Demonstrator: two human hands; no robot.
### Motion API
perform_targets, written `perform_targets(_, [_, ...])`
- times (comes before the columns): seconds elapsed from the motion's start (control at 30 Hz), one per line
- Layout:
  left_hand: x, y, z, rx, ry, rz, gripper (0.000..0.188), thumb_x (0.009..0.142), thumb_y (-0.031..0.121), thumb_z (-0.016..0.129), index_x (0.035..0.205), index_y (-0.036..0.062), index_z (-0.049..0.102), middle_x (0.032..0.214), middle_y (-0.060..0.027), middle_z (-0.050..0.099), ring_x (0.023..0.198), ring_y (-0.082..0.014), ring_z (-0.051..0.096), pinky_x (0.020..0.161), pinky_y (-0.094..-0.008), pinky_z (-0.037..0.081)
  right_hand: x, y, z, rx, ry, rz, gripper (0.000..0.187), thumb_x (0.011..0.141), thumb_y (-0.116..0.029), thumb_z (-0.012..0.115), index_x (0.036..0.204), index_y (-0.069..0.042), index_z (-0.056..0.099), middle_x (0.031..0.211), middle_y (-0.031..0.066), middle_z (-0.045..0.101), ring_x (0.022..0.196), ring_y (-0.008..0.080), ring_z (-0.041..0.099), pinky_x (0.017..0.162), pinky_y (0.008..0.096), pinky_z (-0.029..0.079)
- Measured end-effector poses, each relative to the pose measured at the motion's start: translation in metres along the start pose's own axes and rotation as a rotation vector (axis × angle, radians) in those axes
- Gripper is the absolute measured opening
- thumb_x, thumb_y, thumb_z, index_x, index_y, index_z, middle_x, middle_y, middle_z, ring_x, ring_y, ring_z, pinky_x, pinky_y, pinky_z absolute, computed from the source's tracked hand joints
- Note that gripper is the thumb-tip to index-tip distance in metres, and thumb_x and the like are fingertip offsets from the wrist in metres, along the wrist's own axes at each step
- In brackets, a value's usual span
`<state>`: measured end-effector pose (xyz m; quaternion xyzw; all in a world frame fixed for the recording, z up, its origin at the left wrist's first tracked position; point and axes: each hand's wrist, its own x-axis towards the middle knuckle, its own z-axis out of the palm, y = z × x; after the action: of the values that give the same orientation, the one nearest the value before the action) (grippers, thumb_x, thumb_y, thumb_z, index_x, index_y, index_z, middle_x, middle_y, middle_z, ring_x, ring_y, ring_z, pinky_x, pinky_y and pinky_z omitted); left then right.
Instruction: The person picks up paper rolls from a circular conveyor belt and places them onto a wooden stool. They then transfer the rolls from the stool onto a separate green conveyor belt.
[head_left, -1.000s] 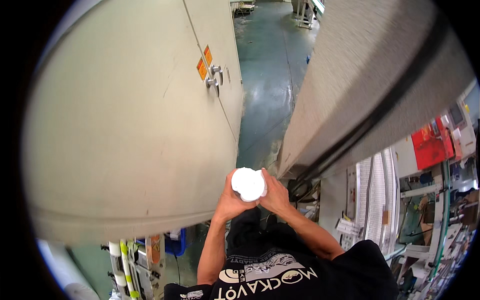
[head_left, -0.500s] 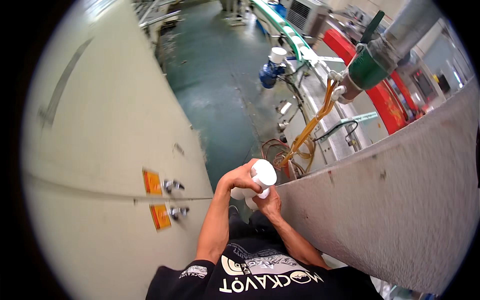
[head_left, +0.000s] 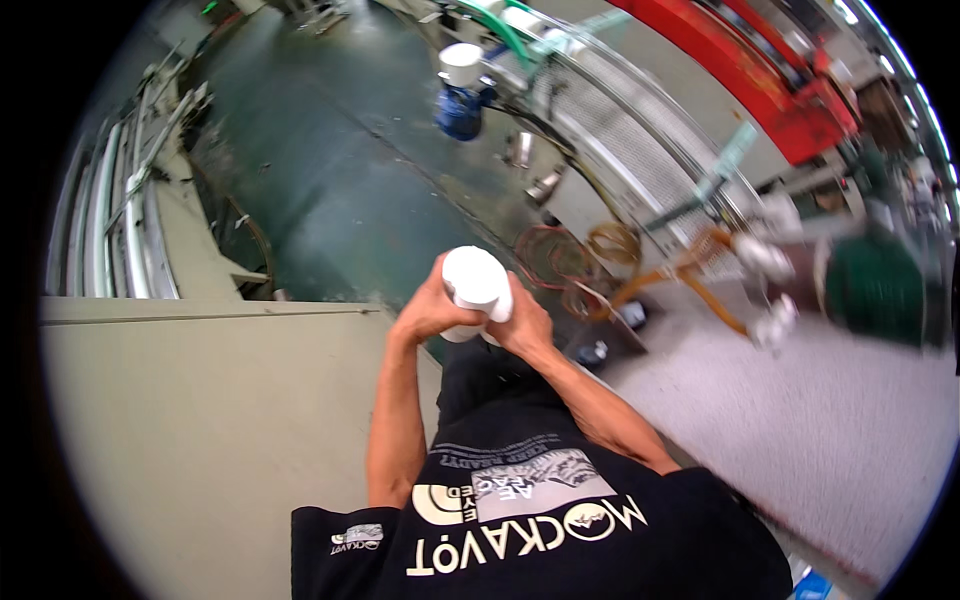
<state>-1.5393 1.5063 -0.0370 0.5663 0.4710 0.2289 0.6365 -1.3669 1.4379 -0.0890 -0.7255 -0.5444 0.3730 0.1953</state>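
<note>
In front of my waist I hold white cylindrical jars, seen mostly from above. My left hand (head_left: 430, 308) is wrapped round one white jar (head_left: 475, 274), whose flat round top faces up. My right hand (head_left: 524, 318) closes on another white jar (head_left: 503, 303), pressed close beside the first and partly covered by it. More white shows below my left thumb, but I cannot make out whether it is a further jar. Most of the right hand's fingers are hidden behind the jars.
A pale cabinet (head_left: 200, 400) flanks me on the left, a rough grey surface (head_left: 780, 410) on the right. Ahead stretches a green floor (head_left: 330, 190), with a blue motor (head_left: 461, 108), coiled hoses (head_left: 612, 246), a mesh-covered conveyor (head_left: 620, 130) and a red machine beam (head_left: 740, 70).
My view and body have turned to the right past the cabinet doors, and the surroundings have swung left. Both hands stay closed on the white jars, held together before me.
</note>
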Motion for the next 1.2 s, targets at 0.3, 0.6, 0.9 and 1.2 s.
perform_targets(0.3, [0.087,-0.021,-0.172,-0.07,0.049,0.09,0.105,0.053,0.02,0.089,0.144,0.0065,0.037,0.128,-0.0116,0.057,0.121,-0.0232,0.053,0.107,-0.036,0.041,0.143,-0.117,0.059,-0.104,-0.1,0.043,0.08,0.069,-0.024,0.081,0.14,-0.015,0.047,0.127,0.0155,0.064,0.114,0.0385,0.062,0.093,0.0468,0.05])
perform_targets(0.6, [0.161,-0.009,-0.351,-0.016,0.109,0.047,0.11,0.049,0.024,0.087,0.146,0.0089,0.036,0.128,-0.018,0.054,0.123,-0.0343,0.053,0.105,-0.0424,0.044,0.277,-0.25,0.123,-0.1,-0.06,-0.044,0.077,0.065,-0.025,0.082,0.135,-0.01,0.052,0.118,0.0206,0.068,0.111,0.0394,0.064,0.093,0.0455,0.05])
perform_targets(0.9, [0.182,-0.013,-0.453,-0.049,0.397,-0.001,0.11,0.048,0.028,0.087,0.145,0.015,0.036,0.122,-0.0236,0.054,0.117,-0.0404,0.054,0.1,-0.0458,0.047,0.385,-0.33,0.169,-0.123,-0.257,-0.22,0.075,0.063,-0.02,0.08,0.133,-0.007,0.054,0.116,0.0192,0.069,0.109,0.0364,0.066,0.092,0.0437,0.051])
perform_targets(1.2, [0.172,-0.009,-0.516,-0.142,0.697,-0.06,0.114,0.049,0.023,0.091,0.146,0.0104,0.035,0.134,-0.0199,0.049,0.126,-0.035,0.051,0.107,-0.0421,0.043,0.456,-0.407,0.21,-0.171,-0.467,-0.472,0.072,0.064,-0.019,0.078,0.131,-0.007,0.056,0.114,0.019,0.07,0.107,0.0379,0.067,0.091,0.0439,0.052])
